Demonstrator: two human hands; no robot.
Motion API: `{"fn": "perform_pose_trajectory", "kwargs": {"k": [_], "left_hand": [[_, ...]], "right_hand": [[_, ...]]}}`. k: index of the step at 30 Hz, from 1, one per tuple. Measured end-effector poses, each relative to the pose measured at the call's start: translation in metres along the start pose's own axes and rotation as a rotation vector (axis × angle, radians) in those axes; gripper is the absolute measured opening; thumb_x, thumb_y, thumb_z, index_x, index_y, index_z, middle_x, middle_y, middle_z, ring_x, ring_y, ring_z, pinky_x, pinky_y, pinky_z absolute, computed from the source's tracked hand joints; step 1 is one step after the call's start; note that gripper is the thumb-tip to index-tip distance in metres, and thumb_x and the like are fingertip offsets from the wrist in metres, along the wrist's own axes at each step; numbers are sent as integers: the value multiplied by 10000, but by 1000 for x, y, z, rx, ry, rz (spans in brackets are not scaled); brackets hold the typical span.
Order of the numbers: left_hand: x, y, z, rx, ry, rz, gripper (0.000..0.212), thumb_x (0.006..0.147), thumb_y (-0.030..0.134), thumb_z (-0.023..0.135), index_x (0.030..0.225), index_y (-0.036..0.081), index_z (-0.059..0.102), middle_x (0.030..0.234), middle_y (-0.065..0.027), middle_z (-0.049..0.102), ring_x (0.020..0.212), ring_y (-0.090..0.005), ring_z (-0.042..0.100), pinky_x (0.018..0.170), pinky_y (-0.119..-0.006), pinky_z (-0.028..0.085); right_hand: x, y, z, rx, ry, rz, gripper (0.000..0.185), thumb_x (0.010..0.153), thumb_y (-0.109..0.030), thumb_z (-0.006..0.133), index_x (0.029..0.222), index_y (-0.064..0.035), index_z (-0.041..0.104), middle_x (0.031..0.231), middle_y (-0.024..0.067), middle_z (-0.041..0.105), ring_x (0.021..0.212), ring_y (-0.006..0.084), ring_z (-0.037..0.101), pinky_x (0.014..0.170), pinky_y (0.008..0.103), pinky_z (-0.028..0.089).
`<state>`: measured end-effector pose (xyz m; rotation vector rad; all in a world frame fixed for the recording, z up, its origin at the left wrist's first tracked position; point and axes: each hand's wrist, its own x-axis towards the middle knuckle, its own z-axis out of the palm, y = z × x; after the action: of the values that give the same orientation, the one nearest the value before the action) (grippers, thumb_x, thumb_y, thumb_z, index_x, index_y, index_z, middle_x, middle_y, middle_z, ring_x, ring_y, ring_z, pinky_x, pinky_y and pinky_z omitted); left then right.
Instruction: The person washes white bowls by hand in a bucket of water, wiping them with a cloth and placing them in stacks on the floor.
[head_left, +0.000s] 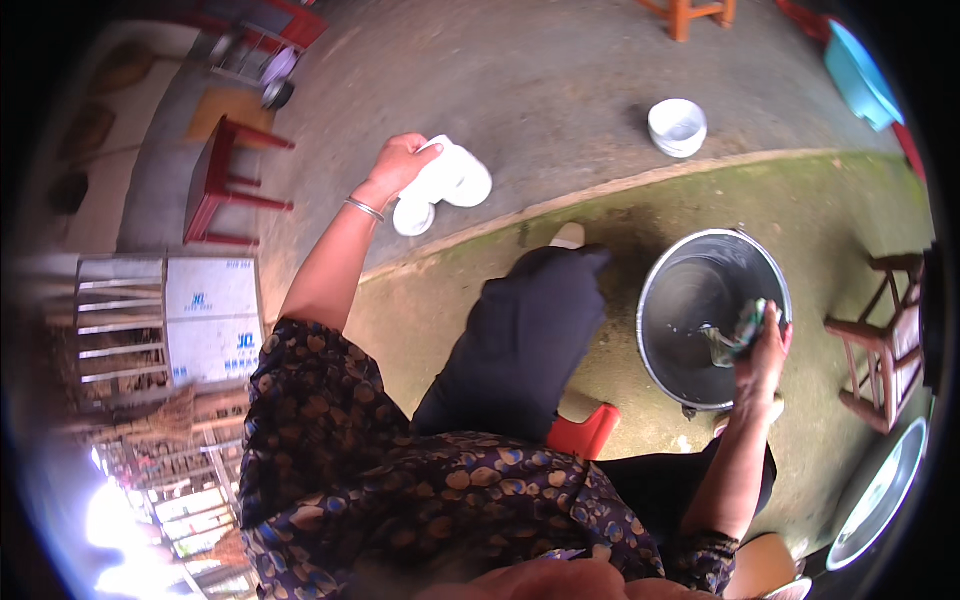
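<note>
With its fingers closed on the rim, my left hand (405, 161) holds a white bowl (439, 176) over the concrete floor at upper left. More white bowls (471, 180) are just beyond and below it; glare blurs their outlines, and I cannot tell whether they touch the held one. My right hand (763, 360) grips a wet greenish cloth (731, 345) inside the right side of a large dark bucket (651, 292) that holds water. A small stack of white bowls (677, 127) stands on the floor beyond the bucket.
A low concrete ledge (555, 201) crosses the floor. Wooden chair (874, 337) and metal basin (877, 495) are at right, a turquoise basin (862, 75) at upper right. A red stool (217, 180) lies at left; a red plastic seat (585, 431) is under me.
</note>
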<state>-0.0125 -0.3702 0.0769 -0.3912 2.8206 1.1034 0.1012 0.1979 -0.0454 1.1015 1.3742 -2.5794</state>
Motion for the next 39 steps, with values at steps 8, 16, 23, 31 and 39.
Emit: {"fn": "perform_pose_trajectory", "kwargs": {"k": [8, 16, 23, 31, 39], "left_hand": [[-14, -192, -36, 550, 19, -342, 325, 820, 313, 666, 946, 13, 661, 1021, -181, 657, 949, -295, 631, 823, -388, 490], [-7, -244, 12, 707, 231, -495, 328, 791, 417, 665, 945, 129, 686, 954, -109, 679, 929, -281, 637, 804, -387, 497], [8, -279, 21, 839, 263, -428, 298, 816, 411, 627, 926, 141, 693, 984, -94, 670, 939, -291, 624, 811, -393, 491], [14, -289, 55, 879, 262, -394, 310, 855, 398, 575, 871, 109, 685, 947, -108, 671, 906, -288, 634, 768, -407, 504], [10, -302, 26, 879, 284, -352, 322, 839, 420, 586, 878, 119, 696, 938, -101, 676, 877, -291, 637, 753, -402, 500]], "right_hand": [[20, 30, -17, -115, 44, 128, 349, 938, -353, 571, 1133, -64, 600, 956, 49, 631, 844, 169, 601, 738, 318, 514], [38, 47, -21, -277, 101, 148, 413, 922, -378, 594, 1144, -30, 593, 1000, 57, 623, 875, 166, 592, 772, 299, 494], [49, 59, -17, -329, 72, 138, 393, 918, -374, 601, 1113, -33, 608, 1021, 43, 604, 922, 150, 564, 827, 288, 454], [57, 64, -27, -441, 115, 177, 431, 934, -373, 572, 1191, -26, 581, 1094, 45, 587, 990, 147, 545, 880, 279, 435], [51, 61, -8, -451, 163, 172, 443, 925, -369, 585, 1191, -14, 572, 1135, 64, 576, 1037, 175, 538, 915, 294, 417]]}}
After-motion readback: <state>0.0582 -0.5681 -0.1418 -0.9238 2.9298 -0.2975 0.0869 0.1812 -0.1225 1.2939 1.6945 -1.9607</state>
